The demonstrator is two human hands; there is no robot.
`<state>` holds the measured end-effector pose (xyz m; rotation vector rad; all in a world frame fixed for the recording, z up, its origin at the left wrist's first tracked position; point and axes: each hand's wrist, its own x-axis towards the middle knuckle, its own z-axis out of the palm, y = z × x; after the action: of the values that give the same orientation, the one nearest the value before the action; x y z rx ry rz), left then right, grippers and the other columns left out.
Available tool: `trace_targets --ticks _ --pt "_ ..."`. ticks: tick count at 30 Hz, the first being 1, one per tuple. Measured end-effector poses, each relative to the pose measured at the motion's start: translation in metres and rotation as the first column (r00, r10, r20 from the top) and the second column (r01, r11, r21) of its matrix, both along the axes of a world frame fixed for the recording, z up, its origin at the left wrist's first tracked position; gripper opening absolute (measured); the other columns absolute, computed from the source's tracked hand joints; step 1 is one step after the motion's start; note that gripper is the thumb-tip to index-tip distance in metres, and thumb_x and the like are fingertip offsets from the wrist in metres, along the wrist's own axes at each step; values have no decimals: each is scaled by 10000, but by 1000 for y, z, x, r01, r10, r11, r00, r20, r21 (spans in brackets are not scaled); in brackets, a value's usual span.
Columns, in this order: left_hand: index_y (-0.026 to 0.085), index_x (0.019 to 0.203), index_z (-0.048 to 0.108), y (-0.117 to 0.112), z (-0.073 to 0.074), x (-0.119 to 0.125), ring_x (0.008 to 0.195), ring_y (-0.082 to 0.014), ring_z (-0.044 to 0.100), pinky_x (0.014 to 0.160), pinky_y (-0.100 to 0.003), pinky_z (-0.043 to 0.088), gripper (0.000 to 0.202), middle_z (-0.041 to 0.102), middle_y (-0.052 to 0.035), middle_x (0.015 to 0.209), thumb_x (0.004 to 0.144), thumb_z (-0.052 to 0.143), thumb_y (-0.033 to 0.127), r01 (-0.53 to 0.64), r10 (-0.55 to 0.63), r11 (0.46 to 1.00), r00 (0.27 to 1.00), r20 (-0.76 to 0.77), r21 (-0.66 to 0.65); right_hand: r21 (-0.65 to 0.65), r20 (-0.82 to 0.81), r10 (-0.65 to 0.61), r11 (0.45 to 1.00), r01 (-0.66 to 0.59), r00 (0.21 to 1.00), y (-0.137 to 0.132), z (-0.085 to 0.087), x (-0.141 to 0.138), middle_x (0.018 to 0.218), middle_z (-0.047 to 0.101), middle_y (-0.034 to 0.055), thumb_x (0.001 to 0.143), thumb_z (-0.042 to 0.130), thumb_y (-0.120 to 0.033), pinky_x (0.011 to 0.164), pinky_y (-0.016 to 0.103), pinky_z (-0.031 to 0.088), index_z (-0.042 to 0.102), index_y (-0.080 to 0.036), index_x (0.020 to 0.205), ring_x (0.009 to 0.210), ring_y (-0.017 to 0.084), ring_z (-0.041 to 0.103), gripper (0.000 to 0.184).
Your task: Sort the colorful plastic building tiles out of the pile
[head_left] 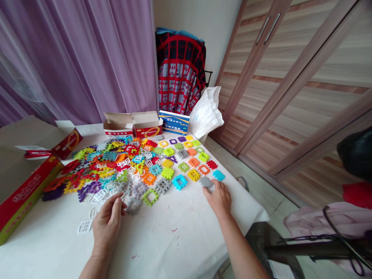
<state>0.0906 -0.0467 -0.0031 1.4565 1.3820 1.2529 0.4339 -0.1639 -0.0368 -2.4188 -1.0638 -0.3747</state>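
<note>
The right hand (219, 198) is lying palm down, fingers together, touching a grey tile (205, 181); the left hand (108, 221) is curling loosely, grip unclear, over the white table (180, 240) facing purple curtains (87, 58)

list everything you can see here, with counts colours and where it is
table: one, white cover, fills the foreground
loose tile pile: dozens, mixed colours, left-centre of the table
laid-out tiles: about twenty, mixed colours, rows right of the pile
grey tile: one, near end of the rows
red boxes: at least three, left edge and back
blue box: one, back edge
plastic bag: one, white, back right corner
patterned cloth: one, red and black, behind the table
curtain: purple, left
wardrobe doors: wood, right
left hand: fingers curled at the pile's near edge
right hand: flat, fingertips at the grey tile
</note>
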Motion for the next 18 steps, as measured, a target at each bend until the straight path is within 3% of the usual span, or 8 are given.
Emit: trace_targets --ticks 13,16,18 --pt "182 1035 676 2 -2 -4 534 -133 576 462 -236 465 527 627 1 671 781 591 636 -13 14 1000 999 47 -19 113 -19 8 994 -6 1000 0 -15 8 925 705 106 753 598 -420 774 360 468 620 -182 1022 871 259 637 360" --pt "186 1009 680 3 1 -6 518 -132 570 451 -240 463 547 625 6 658 754 599 663 -63 65 998 995 72 -26 186 -30 20 983 -14 999 3 -8 8 928 713 103 755 583 -462 764 367 466 614 -193 1013 864 265 646 374" --pt "189 999 686 3 4 -7 523 -129 573 453 -234 458 548 627 7 654 747 600 669 -93 95 995 993 72 -22 216 -9 66 974 -62 998 14 4 8 975 715 108 762 580 -474 785 375 460 609 -195 1028 897 270 647 387"
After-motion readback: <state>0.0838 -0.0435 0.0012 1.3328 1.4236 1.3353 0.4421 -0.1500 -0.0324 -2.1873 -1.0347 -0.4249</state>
